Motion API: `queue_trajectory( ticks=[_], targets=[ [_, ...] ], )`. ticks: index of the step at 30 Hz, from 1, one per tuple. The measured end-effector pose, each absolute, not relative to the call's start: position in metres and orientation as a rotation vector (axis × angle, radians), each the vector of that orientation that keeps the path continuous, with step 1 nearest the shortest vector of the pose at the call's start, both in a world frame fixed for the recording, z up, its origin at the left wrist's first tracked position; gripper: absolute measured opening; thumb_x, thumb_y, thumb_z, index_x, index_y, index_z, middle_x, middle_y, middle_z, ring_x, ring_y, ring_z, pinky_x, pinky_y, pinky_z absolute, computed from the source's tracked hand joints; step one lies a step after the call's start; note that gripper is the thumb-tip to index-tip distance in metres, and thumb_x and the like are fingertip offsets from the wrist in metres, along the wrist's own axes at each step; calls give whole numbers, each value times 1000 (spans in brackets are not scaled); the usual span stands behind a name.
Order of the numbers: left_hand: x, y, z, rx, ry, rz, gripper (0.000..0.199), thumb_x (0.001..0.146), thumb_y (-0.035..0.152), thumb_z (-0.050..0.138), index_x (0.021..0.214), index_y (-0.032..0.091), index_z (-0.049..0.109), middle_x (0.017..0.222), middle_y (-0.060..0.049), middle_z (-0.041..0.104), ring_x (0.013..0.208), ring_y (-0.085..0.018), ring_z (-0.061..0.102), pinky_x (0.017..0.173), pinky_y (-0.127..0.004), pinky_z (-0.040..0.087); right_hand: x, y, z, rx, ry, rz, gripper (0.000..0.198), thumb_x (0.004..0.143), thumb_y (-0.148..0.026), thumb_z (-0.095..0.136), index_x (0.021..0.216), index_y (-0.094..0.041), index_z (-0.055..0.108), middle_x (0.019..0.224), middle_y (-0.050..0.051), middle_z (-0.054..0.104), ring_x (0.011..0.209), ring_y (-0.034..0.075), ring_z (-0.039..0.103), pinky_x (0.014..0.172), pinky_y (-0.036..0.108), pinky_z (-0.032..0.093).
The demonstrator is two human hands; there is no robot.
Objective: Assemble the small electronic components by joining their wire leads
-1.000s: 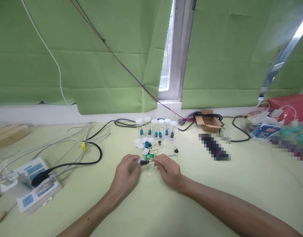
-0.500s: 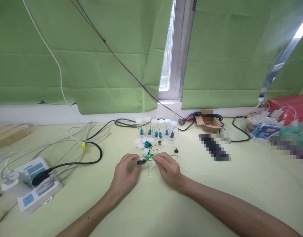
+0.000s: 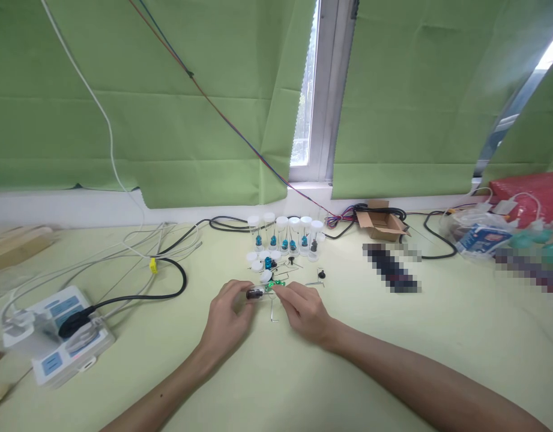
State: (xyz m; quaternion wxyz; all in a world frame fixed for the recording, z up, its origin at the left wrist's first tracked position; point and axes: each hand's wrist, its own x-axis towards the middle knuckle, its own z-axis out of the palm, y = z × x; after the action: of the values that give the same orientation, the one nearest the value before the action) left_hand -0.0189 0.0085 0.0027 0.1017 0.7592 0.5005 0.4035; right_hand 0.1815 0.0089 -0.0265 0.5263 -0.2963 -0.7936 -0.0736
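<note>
My left hand is closed around a clear plastic tube lying on its side. Inside it, near my left fingers, sits a dark cylindrical part with a thin metal rod. The fingertips of my right hand are pinched at the tube's right end, on the thin rod as far as I can see. Green small parts lie just behind the tube, beside a white round cap. An L-shaped hex key rests on the table between my hands.
Several upright clear tubes with white caps stand at the back. Blue parts, loose caps and a black knob-like piece lie before them. A cardboard box is back right; a power strip with cables is left.
My right fingertips have moved slightly left, closer to my left hand. The dark part has shifted a little left, further into the tube. My left hand stays in place.
</note>
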Motion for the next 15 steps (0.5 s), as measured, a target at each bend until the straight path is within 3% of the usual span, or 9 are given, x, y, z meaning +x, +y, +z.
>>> queue_trajectory(
  ticks=[15],
  targets=[
    [-19,9,4,2200,1504,1178,16,80,23,54,94,22,63,95,-4,68,91,-22,64,78,-34,52,181,7,-23,-631,-1853,-193,41,90,-1,43,126,-18,55,67,1,56,60,15,53,50,26,38]
  ],
)
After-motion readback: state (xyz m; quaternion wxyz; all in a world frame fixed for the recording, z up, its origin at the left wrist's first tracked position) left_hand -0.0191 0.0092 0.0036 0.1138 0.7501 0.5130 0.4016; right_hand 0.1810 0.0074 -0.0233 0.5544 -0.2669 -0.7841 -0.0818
